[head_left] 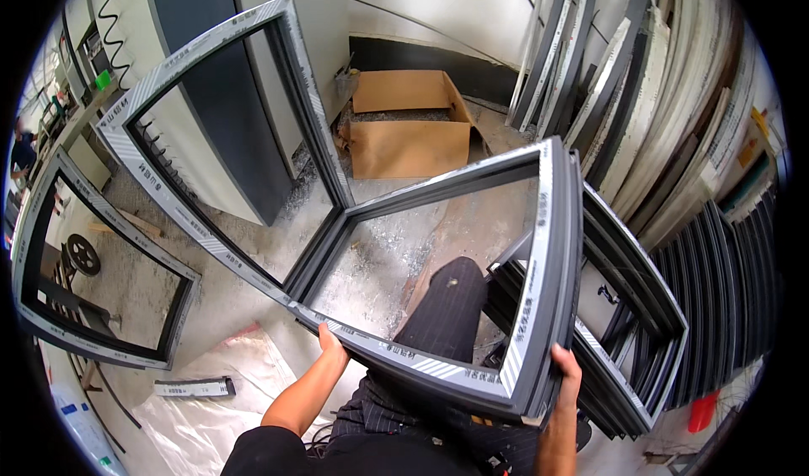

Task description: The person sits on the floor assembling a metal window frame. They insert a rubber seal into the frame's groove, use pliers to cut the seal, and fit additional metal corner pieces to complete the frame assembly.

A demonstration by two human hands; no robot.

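A rectangular grey window frame [529, 282], with striped printed film on its face and black edges, is tilted in front of my body. Thick layers show along its right side, so it may be several frames together. My left hand [331, 349] is closed round its near left edge, thumb on top. On the right side, near the lower corner, my right hand [567, 373] grips the outer edge, its fingers partly hidden. A second frame [313, 96] stands upright beyond, meeting the held one at its far left side; whether they are joined, I cannot tell.
More frames [670, 303] stand at right, beside stacked dark profiles [712, 290]. Long profiles [666, 113] lean on the back wall. An open cardboard box [410, 150] sits ahead near a cabinet [190, 4]. Another frame [126, 236] stands left; a short profile piece [194, 387] lies below it.
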